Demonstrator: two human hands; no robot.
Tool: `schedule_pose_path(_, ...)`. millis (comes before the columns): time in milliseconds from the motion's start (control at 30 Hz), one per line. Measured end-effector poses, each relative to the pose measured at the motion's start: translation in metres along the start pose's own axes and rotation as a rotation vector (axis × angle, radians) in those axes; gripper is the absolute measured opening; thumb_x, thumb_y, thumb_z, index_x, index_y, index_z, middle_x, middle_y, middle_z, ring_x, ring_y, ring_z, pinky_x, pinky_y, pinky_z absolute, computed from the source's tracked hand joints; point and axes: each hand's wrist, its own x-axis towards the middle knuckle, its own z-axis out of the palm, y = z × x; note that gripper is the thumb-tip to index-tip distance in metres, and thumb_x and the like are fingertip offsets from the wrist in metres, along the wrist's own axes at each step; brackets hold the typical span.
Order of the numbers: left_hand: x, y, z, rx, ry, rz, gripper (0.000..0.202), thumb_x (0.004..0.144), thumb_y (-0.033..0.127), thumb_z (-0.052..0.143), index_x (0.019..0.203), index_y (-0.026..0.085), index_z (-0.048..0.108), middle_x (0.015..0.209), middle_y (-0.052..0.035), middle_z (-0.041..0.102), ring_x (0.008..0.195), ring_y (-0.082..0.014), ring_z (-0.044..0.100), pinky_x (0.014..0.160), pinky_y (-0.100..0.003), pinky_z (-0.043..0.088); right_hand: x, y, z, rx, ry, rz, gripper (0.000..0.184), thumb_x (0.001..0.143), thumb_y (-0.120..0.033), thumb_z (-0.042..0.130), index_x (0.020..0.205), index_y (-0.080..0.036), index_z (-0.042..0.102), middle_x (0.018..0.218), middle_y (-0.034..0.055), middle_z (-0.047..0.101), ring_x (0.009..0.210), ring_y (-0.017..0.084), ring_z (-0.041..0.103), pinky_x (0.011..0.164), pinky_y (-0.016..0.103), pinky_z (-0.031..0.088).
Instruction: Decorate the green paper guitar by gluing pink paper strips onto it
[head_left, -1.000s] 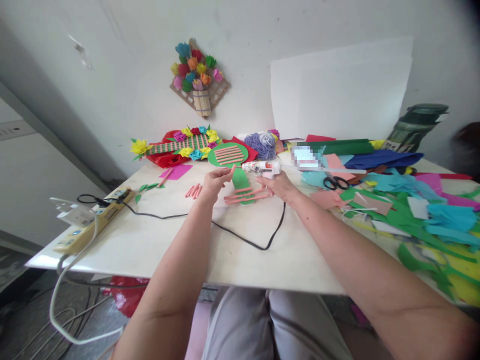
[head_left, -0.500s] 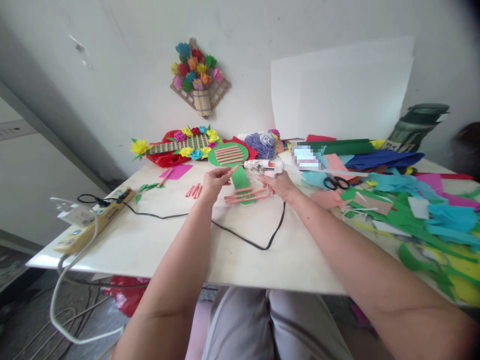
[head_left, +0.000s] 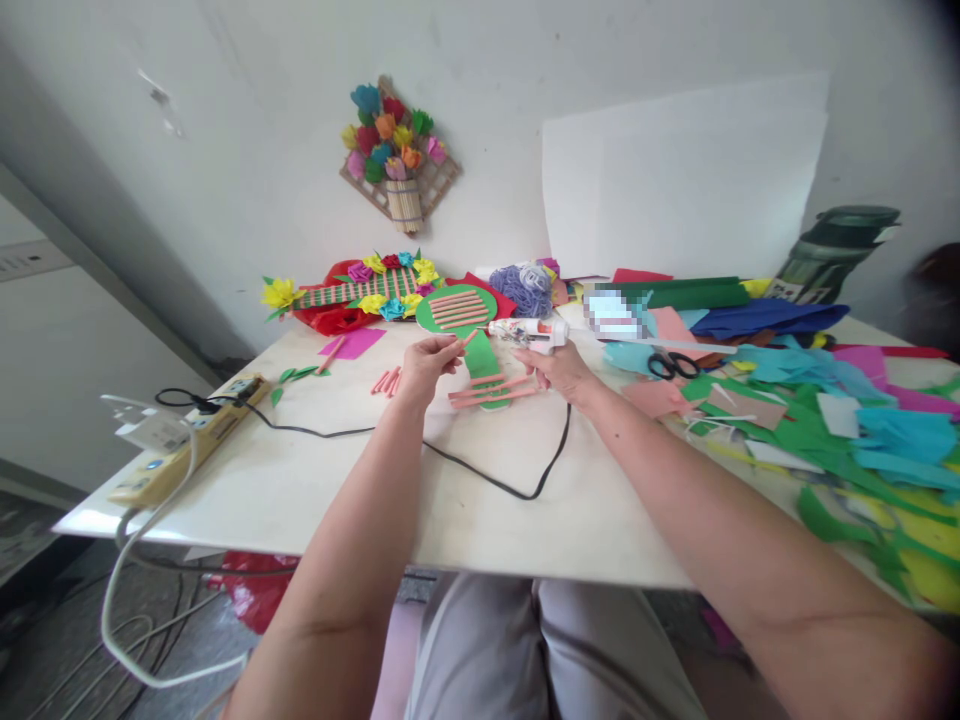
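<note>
My right hand [head_left: 553, 370] is closed round the handle of a white hot glue gun [head_left: 525, 331], its nozzle pointing left. Pinched in the fingers of my left hand [head_left: 435, 362] is a short pink paper stick [head_left: 470, 340], its end close to the nozzle; whether they touch I cannot tell. Under and between the hands lies a guitar-shaped green cutout [head_left: 481, 354]. Pink sticks form rows on its round far part, and longer pink strips [head_left: 499, 392] cross its near part. Left of it is a small group of loose pink sticks [head_left: 386, 381].
A flower-trimmed paper guitar [head_left: 360, 290] lies at the back. On the left stands a power strip [head_left: 187, 450]; a black cord [head_left: 465, 462] loops across the table. To the right are scissors [head_left: 673, 366], scattered paper scraps [head_left: 810, 440] and a dark bottle [head_left: 832, 255]. Purple yarn [head_left: 525, 290] sits behind.
Almost nothing differs. My left hand has shifted very slightly, with the pink stick still at the glue gun's nozzle.
</note>
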Motion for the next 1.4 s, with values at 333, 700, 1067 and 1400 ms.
schedule_pose_path(333,-0.0012,0.0016,0.0039,-0.033,0.062,0.012,0.035,0.044,0.027,0.08,0.071,0.01,0.066,0.066,-0.0022,0.064,0.055,-0.01,0.057,0.063,-0.028,0.048,-0.0004,0.0003,0.0004,-0.005,-0.008,0.01,0.034,0.056,-0.043,0.072,0.062,-0.014,0.055,0.045,-0.004,0.051,0.029,0.004,0.037,0.027,0.018,0.029)
schedule_pose_path(700,-0.0022,0.0028,0.005,-0.046,0.068,0.038,0.035,0.042,0.019,0.079,0.074,0.011,0.069,0.063,-0.0012,0.065,0.06,-0.0124,0.059,0.071,-0.032,0.048,0.0003,0.0013,0.0005,-0.022,-0.014,-0.001,0.034,0.057,-0.044,0.07,0.063,-0.014,0.056,0.046,-0.0035,0.053,0.029,0.004,0.037,0.028,0.019,0.028)
schedule_pose_path(1067,-0.0031,0.0034,0.0064,-0.041,0.066,0.009,0.036,0.049,0.028,0.078,0.078,0.009,0.067,0.066,-0.0034,0.065,0.057,-0.0119,0.06,0.07,-0.033,0.051,-0.0002,0.0007,0.0001,0.0,-0.002,-0.005,0.035,0.057,-0.044,0.071,0.063,-0.013,0.056,0.046,-0.0033,0.052,0.03,0.004,0.038,0.028,0.018,0.03)
schedule_pose_path(1400,-0.0057,0.0042,0.0062,-0.07,0.044,0.028,0.039,0.045,0.029,0.08,0.076,0.01,0.067,0.068,-0.003,0.065,0.062,-0.0122,0.06,0.075,-0.034,0.051,-0.001,-0.0007,-0.0009,-0.016,0.012,-0.002,0.035,0.058,-0.044,0.071,0.062,-0.013,0.055,0.046,-0.0028,0.052,0.031,0.005,0.039,0.029,0.018,0.03)
